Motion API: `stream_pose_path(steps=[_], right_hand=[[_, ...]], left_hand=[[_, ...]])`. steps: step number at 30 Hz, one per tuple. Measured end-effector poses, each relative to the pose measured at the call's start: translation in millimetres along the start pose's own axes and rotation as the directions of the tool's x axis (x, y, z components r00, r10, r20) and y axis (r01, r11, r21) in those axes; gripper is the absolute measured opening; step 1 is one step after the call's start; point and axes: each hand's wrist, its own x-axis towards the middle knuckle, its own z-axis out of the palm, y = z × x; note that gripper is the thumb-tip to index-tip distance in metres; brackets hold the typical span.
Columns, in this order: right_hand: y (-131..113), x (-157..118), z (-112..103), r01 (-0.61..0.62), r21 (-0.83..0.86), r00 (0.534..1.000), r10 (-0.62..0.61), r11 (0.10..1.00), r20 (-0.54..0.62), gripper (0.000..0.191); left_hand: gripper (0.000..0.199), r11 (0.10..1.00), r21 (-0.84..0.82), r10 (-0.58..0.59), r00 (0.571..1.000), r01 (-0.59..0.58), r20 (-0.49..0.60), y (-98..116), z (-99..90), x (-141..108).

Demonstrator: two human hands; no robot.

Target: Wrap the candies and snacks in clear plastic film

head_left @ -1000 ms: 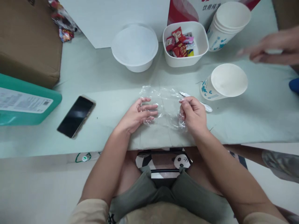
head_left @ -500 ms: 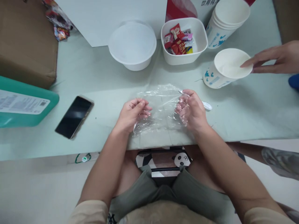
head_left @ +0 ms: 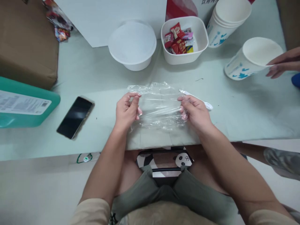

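A sheet of clear plastic film (head_left: 159,106), perhaps a thin bag, is stretched between my two hands above the table's near edge. My left hand (head_left: 127,107) pinches its left side between thumb and fingers. On the opposite side, my right hand (head_left: 195,111) is closed on the film, with the plastic bunched at the fingertips. Just behind my right hand lies a white utility knife (head_left: 197,99), partly hidden by the fingers. A white round bowl (head_left: 133,47) with a lid-like flat top stands beyond the film.
A white tub (head_left: 185,59) holds wrapped candies (head_left: 179,40). Stacked paper cups (head_left: 222,29) stand to its right. Another person's hand (head_left: 287,62) touches a paper cup (head_left: 246,65). A phone (head_left: 76,117), green jug (head_left: 47,109) and cardboard box (head_left: 28,47) are on the left.
My hands have drawn the film tauter; my left hand moved slightly away and outward. The utility knife is more exposed. The other person's hand has shifted the paper cup to the right.
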Motion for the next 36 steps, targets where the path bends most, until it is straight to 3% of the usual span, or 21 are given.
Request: stream_pose_path(steps=[3,7,12,17,20,23,25,28,30,32,36], right_hand=[[0.3,-0.6,-3.3,0.033,0.029,0.999,-0.033,0.999,-0.006,0.026],[-0.1,-0.1,-3.2,-0.002,0.121,0.996,-0.009,0.993,0.090,0.049],[1.8,5.3,0.9,0.107,0.026,0.990,-0.104,0.994,-0.093,0.051],[2.5,10.7,-3.7,0.188,0.015,0.942,-0.176,0.982,-0.286,0.044],[4.1,13.6,-9.7,0.225,-0.003,0.927,-0.215,0.974,-0.307,0.043],[4.5,14.2,-13.1,0.242,0.093,0.933,-0.205,0.966,-0.297,0.040],[3.0,11.7,-11.6,0.213,0.210,0.961,-0.167,0.954,-0.219,0.042],[0.8,4.7,-4.0,0.056,0.323,0.996,-0.078,0.945,0.053,0.057],[1.6,0.3,0.8,-0.088,0.287,0.978,0.028,0.954,0.208,0.061],[4.4,-2.5,2.4,-0.171,0.169,0.951,0.118,0.971,0.287,0.056],[10.5,-5.4,-2.2,-0.060,0.005,0.911,0.053,0.998,0.409,0.052]], left_hand=[[0.060,0.999,0.039,0.030,1.000,-0.030,0.001,-1.9,-2.5,2.1],[0.060,0.998,0.055,-0.010,0.996,0.005,0.088,-2.3,-2.7,0.8],[0.058,0.994,0.098,-0.064,0.979,0.045,0.192,3.6,-0.2,-6.3],[0.045,0.997,0.070,-0.046,0.993,0.039,0.105,7.7,0.2,-7.9],[0.043,0.998,0.048,-0.048,0.995,0.044,0.087,7.6,0.7,-6.9],[0.046,0.997,-0.009,-0.073,0.992,0.074,0.101,6.9,4.1,-7.6],[0.048,0.991,-0.083,-0.095,0.990,0.104,0.108,6.3,7.7,-8.6],[0.048,0.975,-0.172,-0.125,0.986,0.143,0.112,5.8,12.7,-9.1],[0.047,0.968,-0.196,-0.138,0.984,0.159,0.116,6.4,14.0,-8.3],[0.046,0.963,-0.217,-0.142,0.984,0.163,0.110,7.7,13.2,-7.5],[0.041,0.942,-0.265,-0.185,0.978,0.204,0.096,9.8,9.7,-7.8]])
